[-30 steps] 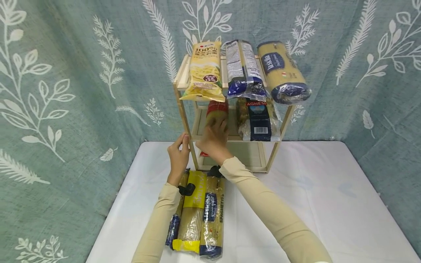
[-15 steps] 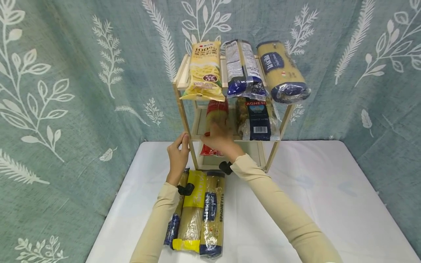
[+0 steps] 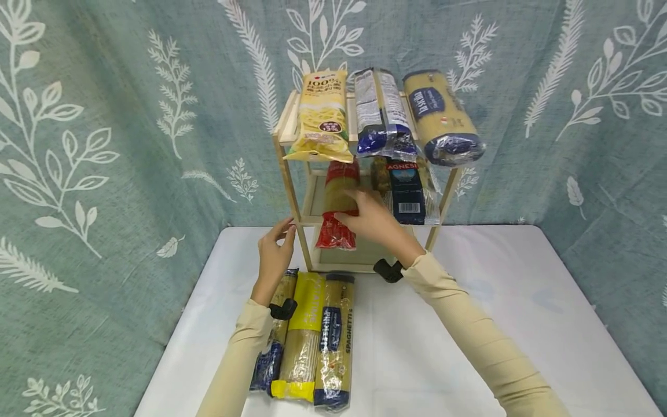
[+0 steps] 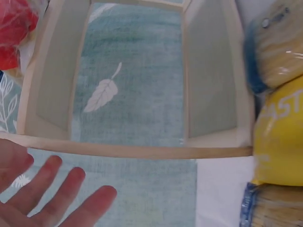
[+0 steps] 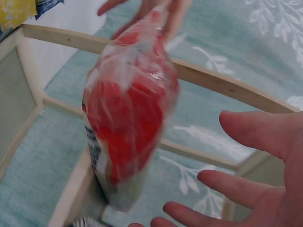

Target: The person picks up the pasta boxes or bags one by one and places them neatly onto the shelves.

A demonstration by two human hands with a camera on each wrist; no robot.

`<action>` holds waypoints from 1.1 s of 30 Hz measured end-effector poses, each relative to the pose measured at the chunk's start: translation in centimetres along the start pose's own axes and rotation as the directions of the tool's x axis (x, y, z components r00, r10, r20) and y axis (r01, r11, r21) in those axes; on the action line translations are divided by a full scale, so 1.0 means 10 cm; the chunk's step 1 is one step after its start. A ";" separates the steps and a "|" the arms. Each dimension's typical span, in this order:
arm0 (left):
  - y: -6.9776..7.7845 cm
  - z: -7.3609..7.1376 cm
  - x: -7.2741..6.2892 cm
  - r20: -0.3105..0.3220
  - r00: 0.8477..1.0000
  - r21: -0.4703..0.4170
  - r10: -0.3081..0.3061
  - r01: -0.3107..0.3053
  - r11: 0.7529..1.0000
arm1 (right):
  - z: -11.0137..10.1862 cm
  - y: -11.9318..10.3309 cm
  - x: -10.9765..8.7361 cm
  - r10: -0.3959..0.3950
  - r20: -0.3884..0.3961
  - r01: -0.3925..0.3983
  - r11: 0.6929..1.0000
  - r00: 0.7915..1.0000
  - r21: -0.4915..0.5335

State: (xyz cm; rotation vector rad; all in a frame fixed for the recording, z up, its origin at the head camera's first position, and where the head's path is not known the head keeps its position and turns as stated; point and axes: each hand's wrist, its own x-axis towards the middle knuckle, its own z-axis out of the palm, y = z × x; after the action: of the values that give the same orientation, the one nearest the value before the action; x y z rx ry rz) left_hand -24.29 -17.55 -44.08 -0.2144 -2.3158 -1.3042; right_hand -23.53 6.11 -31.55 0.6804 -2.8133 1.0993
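Observation:
A pasta pack with red ends lies on the middle level of the wooden rack, its crinkled front end jutting past the edge. My right hand is just right of this pack, fingers extended. In the right wrist view, a gap shows between the red pack and the spread fingers of my right hand. My left hand is beside the rack's left post, holding nothing. Its loosely spread fingers show at the rack's wooden bar in the left wrist view.
An Agnesi pasta pack shares the middle level. On top lie a yellow noodle pack, a blue-and-white pack and a La Sicilia pack. A spaghetti pack, a yellow-banded pack and a blue-ended pack lie in front.
My right hand has drawn off the red-ended pack toward the right, uncovering more of it. My left hand has eased slightly left and down from the rack post. The head view has shifted slightly.

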 end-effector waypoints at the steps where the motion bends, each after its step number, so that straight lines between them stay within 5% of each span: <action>1: -0.01 -0.01 -0.03 0.001 1.000 0.007 -0.006 0.006 1.000 | -0.04 0.00 -0.04 0.001 0.009 -0.001 1.000 1.000 0.008; 8: 0.01 -0.10 -0.26 0.023 0.999 0.013 -0.030 0.029 0.999 | -0.28 0.04 -0.28 0.027 0.008 -0.028 0.997 1.000 0.067; 14: 0.05 -0.10 -0.43 0.034 0.999 0.016 -0.010 0.009 1.000 | -0.42 0.10 -0.46 -0.010 -0.089 0.019 0.995 0.996 0.102; 25: 0.14 -0.01 -0.79 0.088 0.996 0.062 0.022 -0.028 0.998 | -0.61 0.25 -0.72 -0.047 -0.250 0.082 0.988 0.967 0.131; 33: 0.15 0.09 -1.02 0.065 0.996 0.085 0.065 -0.070 0.994 | -0.72 0.50 -0.84 -0.023 -0.345 0.072 0.989 0.938 0.132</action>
State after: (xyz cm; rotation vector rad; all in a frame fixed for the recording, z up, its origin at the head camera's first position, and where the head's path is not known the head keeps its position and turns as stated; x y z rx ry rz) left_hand -15.06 -15.06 -48.15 -0.3059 -2.3896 -1.1763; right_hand -18.91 17.33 -30.99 0.5034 -2.4317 1.2791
